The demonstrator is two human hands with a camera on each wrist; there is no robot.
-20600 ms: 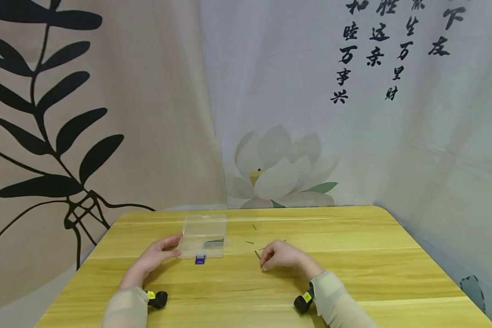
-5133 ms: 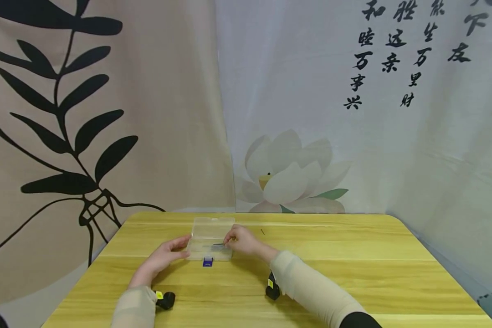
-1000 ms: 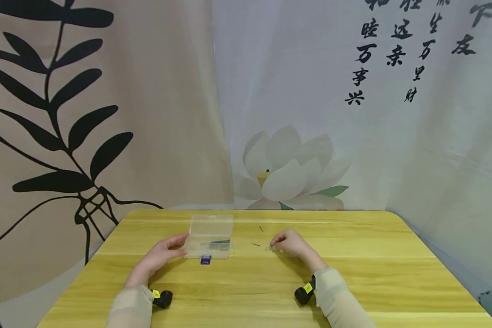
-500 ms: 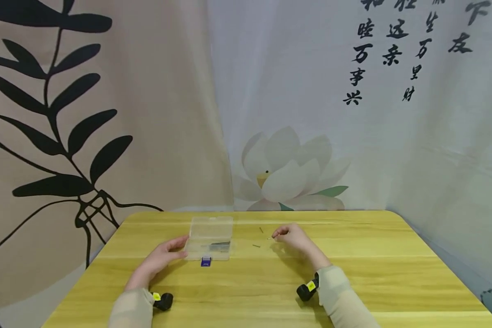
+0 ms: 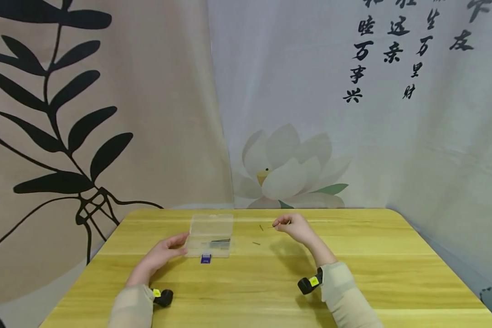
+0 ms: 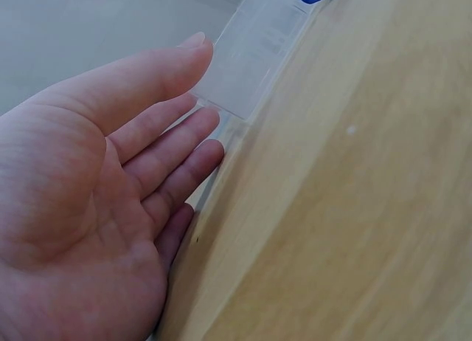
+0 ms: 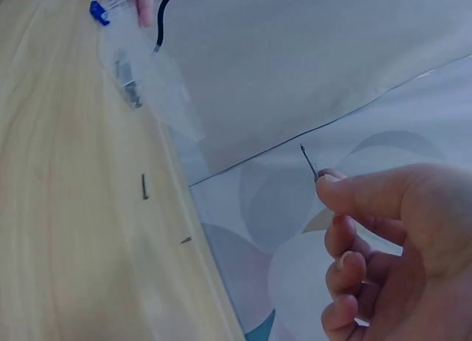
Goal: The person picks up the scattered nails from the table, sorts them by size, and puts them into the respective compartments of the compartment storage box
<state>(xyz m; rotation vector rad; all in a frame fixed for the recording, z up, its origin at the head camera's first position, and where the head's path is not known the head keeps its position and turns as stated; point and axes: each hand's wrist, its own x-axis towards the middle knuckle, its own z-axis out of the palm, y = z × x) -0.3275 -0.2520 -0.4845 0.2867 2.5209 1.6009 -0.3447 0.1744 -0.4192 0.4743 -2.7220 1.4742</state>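
A clear plastic box (image 5: 194,248) stands with its lid raised on the left half of the table, several thin dark nails (image 5: 220,241) inside. My left hand (image 5: 161,255) rests at its left end, thumb and fingers apart and relaxed, fingertips right at the box's edge; the left wrist view shows the palm bare. Above the table, right of the box, my right hand (image 5: 295,228) pinches one thin dark nail (image 7: 308,162) between thumb and index finger. Two more nails lie on the tabletop: one nearer (image 7: 144,186), one farther back (image 7: 186,240).
The wooden table (image 5: 238,291) ends at a hanging cloth backdrop (image 5: 168,136) close behind the box. A blue latch (image 5: 206,258) sticks out from the box's front. Black wrist cameras (image 5: 309,284) are strapped on both wrists.
Over the last second my right hand lifts the pinched nail off the table and carries it back. The left hand stays at the box. Several nails lay on the table 20 seconds ago; two lie there now.
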